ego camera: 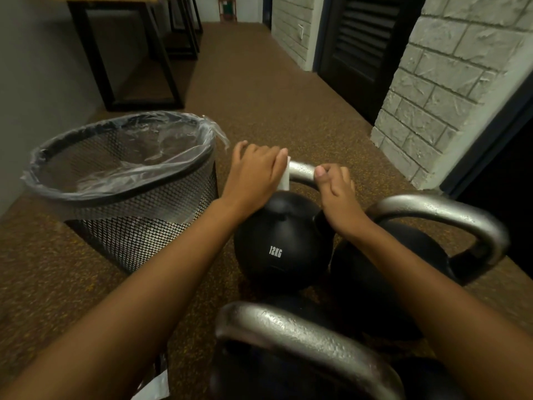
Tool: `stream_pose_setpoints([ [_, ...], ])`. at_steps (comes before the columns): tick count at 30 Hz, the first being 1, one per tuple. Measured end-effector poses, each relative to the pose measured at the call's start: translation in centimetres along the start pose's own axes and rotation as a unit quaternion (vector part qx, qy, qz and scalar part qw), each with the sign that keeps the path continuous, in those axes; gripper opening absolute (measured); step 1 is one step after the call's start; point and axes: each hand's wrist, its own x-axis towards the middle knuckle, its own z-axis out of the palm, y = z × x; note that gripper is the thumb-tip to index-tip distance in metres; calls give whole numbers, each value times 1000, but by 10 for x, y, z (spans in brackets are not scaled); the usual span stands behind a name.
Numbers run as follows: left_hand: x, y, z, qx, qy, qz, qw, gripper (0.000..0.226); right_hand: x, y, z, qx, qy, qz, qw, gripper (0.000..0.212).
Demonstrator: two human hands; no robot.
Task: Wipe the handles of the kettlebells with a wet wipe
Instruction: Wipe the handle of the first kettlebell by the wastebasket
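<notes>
Here, a black mesh bin (138,226) stands on the brown floor (259,96), just left of a black kettlebell (281,249) marked 12KG. The left hand (255,171) curls over its silver handle (302,171), holding a white wipe (284,176) against it. The right hand (337,192) grips the same handle, fingers curled, just beside the wipe

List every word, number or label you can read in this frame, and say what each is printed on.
"12KG": white print on the black middle kettlebell.
No text shows on the right kettlebell or the nearest kettlebell.
The wall fixture at the corridor's end is too small to read.
</notes>
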Motion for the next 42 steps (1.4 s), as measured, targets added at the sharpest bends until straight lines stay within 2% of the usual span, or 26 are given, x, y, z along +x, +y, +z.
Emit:
stream_pose_setpoints([
  [2, -4, -8, 3, -36, 9, -2, 999, 37, 0, 1, 0, -1, -3, 0, 1000, 36],
  [5, 2, -10, 2, -145, -24, -87, 985, 38, 1, 2, 1, -4, 4, -4, 1000, 35],
  [7, 10, -4, 0, -130, -53, -111, 984, 39, 1, 2, 1, -5, 11, -6, 1000, 35],
  [10, 16, 7, 0, -56, -58, -59, 995, 35, 1, 2, 2, -7, 13, -8, 1000, 35],
  [14, 7, 6, 6, -5, -9, 44, 999, 37, 1, 1, 1, -6, 7, -7, 1000, 36],
  [16, 3, -6, 6, 19, 15, 66, 998, 40, 1, 1, 0, -6, 4, -8, 1000, 35],
  [18, 3, -15, 3, 5, 14, 30, 999, 42, 1, 1, -1, -5, 0, -9, 1000, 35],
  [22, 11, -10, -1, -8, -45, -25, 999, 32, 1, 2, 0, -1, 6, -12, 1000, 36],
  [26, 16, 2, 3, 6, -40, 18, 999, 35, 1, 1, 0, 1, 5, -11, 1000, 36],
  [29, 8, -1, 6, -30, -27, 35, 999, 36, 0, 1, -1, 3, -4, -6, 1000, 35],
  [31, 7, -6, 2, -83, -55, -3, 995, 37, 1, 1, -1, 0, -6, -6, 1000, 34],
  [33, 8, -10, -2, -166, -84, -82, 979, 39, 1, 1, 0, -4, -4, -6, 1000, 34],
  [37, 8, -23, -2, -325, -125, -249, 904, 36, 2, 2, -1, 2, -7, -8, 1000, 33],
  [39, -1, -27, 4, -368, -106, -304, 873, 39, 1, 2, -2, 4, -8, -9, 1000, 34],
  [42, -17, -29, 21, -365, -31, -316, 875, 56, 1, 1, -2, 3, -4, -13, 1000, 33],
])
